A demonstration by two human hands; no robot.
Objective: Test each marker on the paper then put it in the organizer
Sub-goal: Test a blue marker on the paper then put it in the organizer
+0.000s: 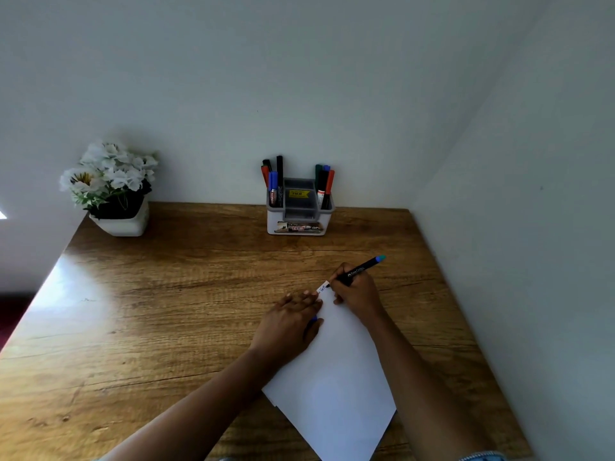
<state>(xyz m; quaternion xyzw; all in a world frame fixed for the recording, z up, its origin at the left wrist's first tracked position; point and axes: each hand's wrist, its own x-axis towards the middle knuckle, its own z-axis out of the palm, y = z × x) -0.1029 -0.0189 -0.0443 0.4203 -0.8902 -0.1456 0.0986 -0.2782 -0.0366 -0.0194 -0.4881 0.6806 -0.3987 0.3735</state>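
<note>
A slim black marker with a blue-green end (359, 269) was held in the right hand (357, 292), its fingers wrapped closed around the barrel in a writing grip, the coloured end angled up and to the right. Its tip touched the far corner of a white sheet of paper (336, 377), where a few small blue marks showed beside the tip. The sheet lay slantwise on the wooden tabletop (166, 311), its near corner running toward the bottom edge of the view. The left hand (293, 322) lay flat on the paper's left edge, fingers straight and close together, pinning the sheet; a small blue object (313, 319), too hidden to identify, peeked out near its thumb. Farther back, against the pale wall (299, 78), stood a white and grey plastic desk organizer (299, 217) with a yellow sticker in its middle section. Upright markers filled its two side compartments: red, blue and black ones at the left (273, 183), green, blue, black and red ones at the right (324, 184). Well to the left, at the table's back corner, sat a white pot of white artificial flowers (109, 188).
</note>
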